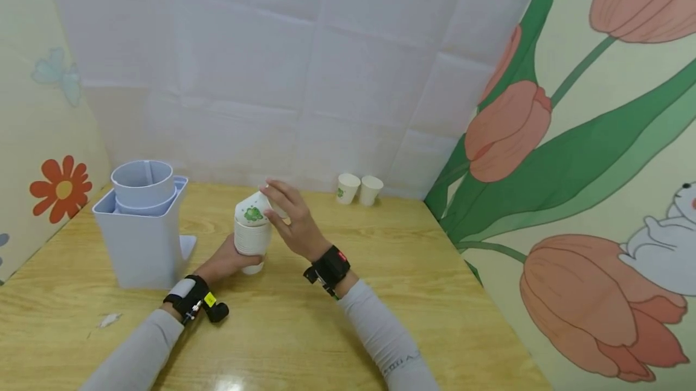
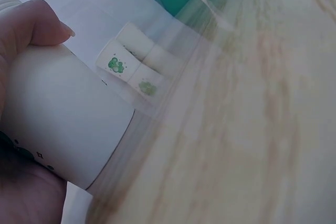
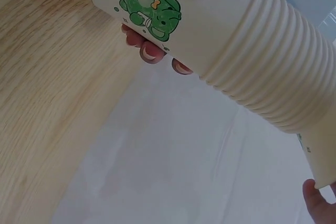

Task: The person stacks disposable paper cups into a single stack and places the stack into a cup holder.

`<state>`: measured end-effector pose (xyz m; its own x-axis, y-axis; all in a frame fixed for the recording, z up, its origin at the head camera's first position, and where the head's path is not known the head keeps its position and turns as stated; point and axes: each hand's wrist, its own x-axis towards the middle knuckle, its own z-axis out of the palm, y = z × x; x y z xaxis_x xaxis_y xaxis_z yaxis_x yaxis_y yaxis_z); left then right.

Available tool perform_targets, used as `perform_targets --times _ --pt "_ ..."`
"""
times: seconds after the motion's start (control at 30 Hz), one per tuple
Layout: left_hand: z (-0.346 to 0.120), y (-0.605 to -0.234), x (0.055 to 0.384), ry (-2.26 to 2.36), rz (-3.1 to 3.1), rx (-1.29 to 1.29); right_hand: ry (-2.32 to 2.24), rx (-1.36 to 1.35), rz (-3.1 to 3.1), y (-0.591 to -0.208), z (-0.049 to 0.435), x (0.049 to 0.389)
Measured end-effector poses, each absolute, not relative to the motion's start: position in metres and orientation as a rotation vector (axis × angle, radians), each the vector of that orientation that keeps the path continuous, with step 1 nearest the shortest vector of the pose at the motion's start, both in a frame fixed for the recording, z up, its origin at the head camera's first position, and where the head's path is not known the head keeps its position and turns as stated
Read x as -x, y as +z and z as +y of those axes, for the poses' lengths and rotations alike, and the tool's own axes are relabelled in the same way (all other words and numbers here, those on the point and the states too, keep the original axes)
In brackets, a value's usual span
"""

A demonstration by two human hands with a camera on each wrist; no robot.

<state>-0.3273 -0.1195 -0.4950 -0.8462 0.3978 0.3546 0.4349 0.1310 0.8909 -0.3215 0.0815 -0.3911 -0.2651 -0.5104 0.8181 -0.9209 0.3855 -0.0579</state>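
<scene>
In the head view my left hand (image 1: 224,260) grips a stack of nested white paper cups (image 1: 252,240) round its lower part. My right hand (image 1: 296,225) pinches the rim of the top paper cup (image 1: 251,210), which tilts to the right at the mouth of the stack and bears a green print. Stacked rims (image 3: 273,56) fill the right wrist view, where a green bear decorates the lowest cup and right-hand fingertips (image 3: 315,203) pinch the top cup's edge. The left wrist view shows the left thumb (image 2: 44,22) against the bottom cup (image 2: 79,114).
Two paper cups (image 1: 348,189) stand side by side at the back of the wooden table (image 1: 304,330), near the white sheet (image 1: 244,77). Left of my hands is a pale blue square bin (image 1: 144,252) with round containers (image 1: 144,182) in its top. A tulip-patterned wall borders the right.
</scene>
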Motion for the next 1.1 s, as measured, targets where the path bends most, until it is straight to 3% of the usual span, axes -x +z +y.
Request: perform_targets --times 0.7,1.1 --pt "-0.120 -0.492 0.327 -1.888 -2.370 0.897 0.566 -1.341 -2.103 -0.379 0.064 0.319" --pt "-0.121 -0.493 0.329 -1.854 -2.337 0.909 0.528 -1.356 -2.244 -0.403 0.051 0.320"
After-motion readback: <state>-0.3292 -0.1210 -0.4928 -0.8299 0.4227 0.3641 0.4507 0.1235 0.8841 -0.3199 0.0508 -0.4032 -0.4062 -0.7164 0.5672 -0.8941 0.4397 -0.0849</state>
